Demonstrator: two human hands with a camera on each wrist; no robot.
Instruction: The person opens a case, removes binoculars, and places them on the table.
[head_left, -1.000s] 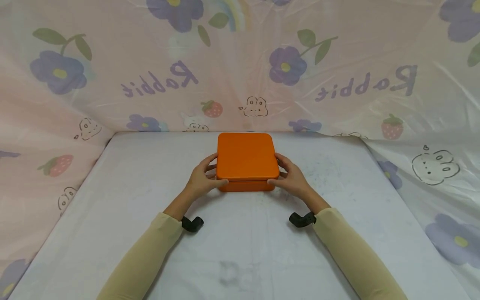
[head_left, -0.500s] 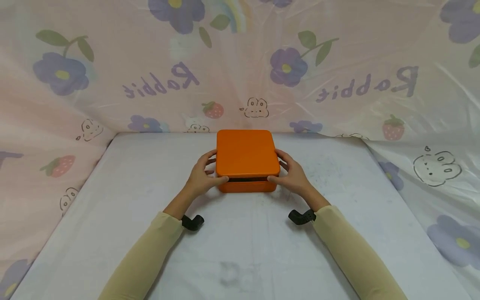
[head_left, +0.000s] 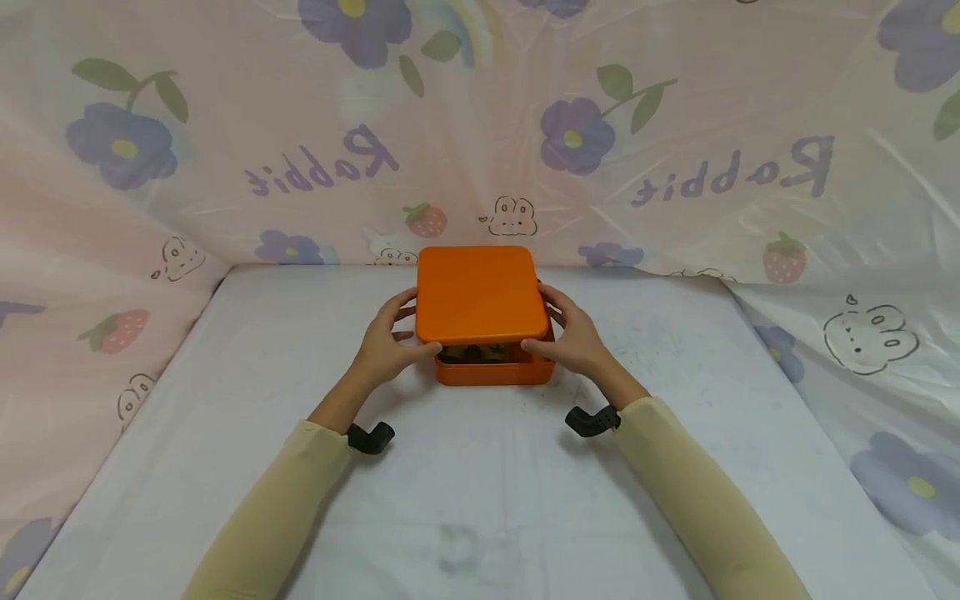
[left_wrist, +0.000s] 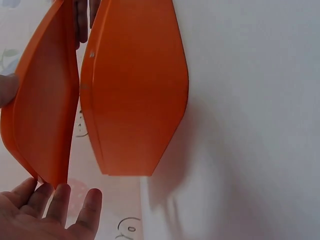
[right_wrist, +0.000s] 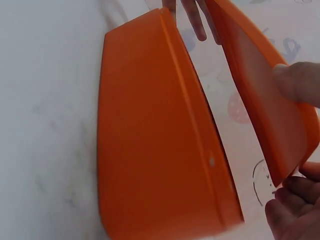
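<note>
An orange square lid (head_left: 480, 292) is held up over an orange box (head_left: 491, 374), apart from its rim and shifted a little left. My left hand (head_left: 390, 337) grips the lid's left side, thumb at the near edge; the left wrist view shows that thumb (left_wrist: 7, 89) and fingertips on the lid (left_wrist: 45, 100). At the lid's right side, my right hand (head_left: 570, 333) holds on the same way, and the right wrist view shows its thumb (right_wrist: 297, 82) pressing the lid. Dark contents (head_left: 480, 353) show through the gap, too little seen to name. The box stands on the table.
The box stands on a white-covered table (head_left: 480, 483), towards its back edge. Behind it hangs a pink curtain (head_left: 465, 125) printed with flowers and rabbits, which continues along both sides. A black band piece (head_left: 371, 437) sits at the left wrist, another (head_left: 592, 422) at the right.
Both hands have raised the lid off the box and shifted it slightly left. The gap at the front has widened, and the contents now show. The box has stayed in place.
</note>
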